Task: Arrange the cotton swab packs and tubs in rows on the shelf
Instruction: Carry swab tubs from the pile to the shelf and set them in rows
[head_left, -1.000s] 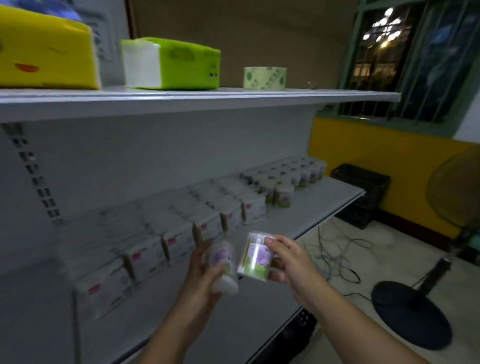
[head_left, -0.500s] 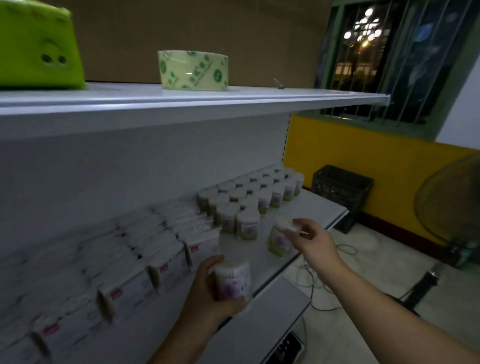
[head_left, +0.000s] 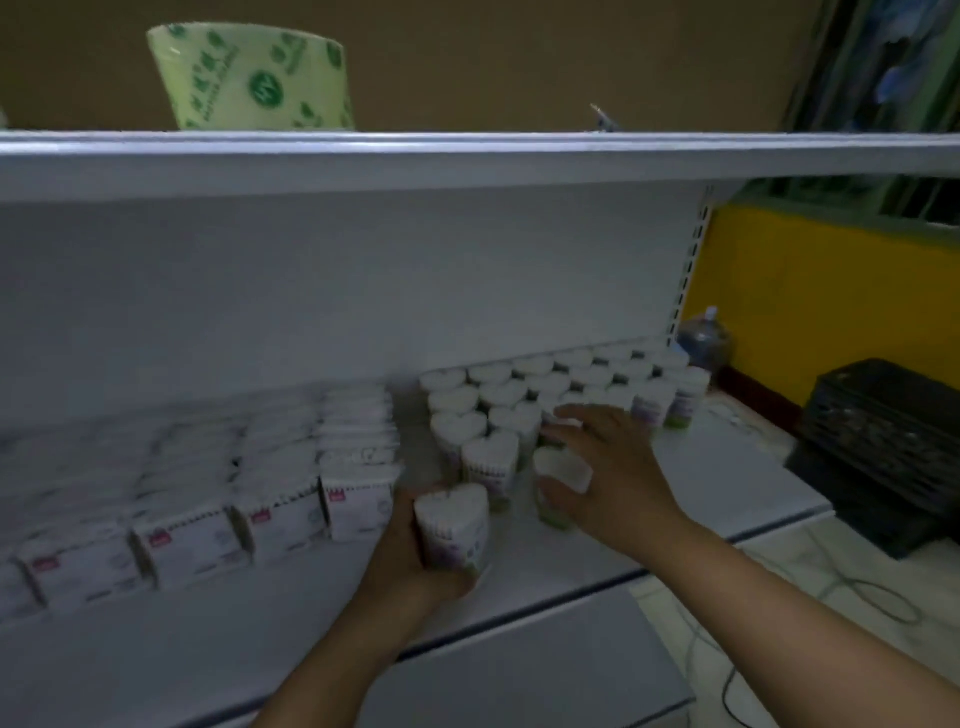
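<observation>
tub gripped firm in your left hand, at 7 o'clock of the tub rows on the shelf. right hand clasps a second tub, seemingly seating it. next: set yours squarely beside it.

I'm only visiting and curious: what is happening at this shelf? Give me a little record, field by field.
Place: white metal shelf, dim light
Left hand: grips a heart-shaped clear tub of cotton swabs near the shelf front
Right hand: spread over another front tub; grip unclear
Tub rows: upright, on the right part of the shelf
White swab packs with red labels: in rows on the left part
Upper shelf: carries a green-printed tape roll
</observation>
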